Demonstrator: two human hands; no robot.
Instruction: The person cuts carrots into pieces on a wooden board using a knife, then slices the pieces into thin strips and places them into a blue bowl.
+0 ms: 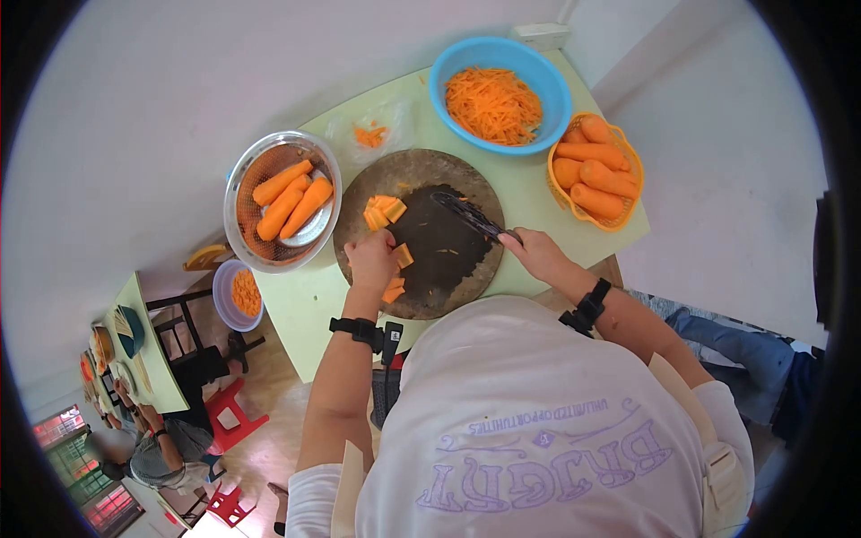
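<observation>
Cutting under way, head view only: left hand (370, 260) presses fingers down on a carrot piece (403, 256) on the round chopping board (417, 166); right hand (536, 252) is wrapped tight around the handle of a dark knife (471, 216), blade lying across the board. Cut chunks (383, 212) piled at the board's far edge. Blue bowl (545, 76) holds shredded carrot. Whole peeled carrots wait in the metal basket (235, 193) and orange basket (628, 211), so much appears left.
</observation>
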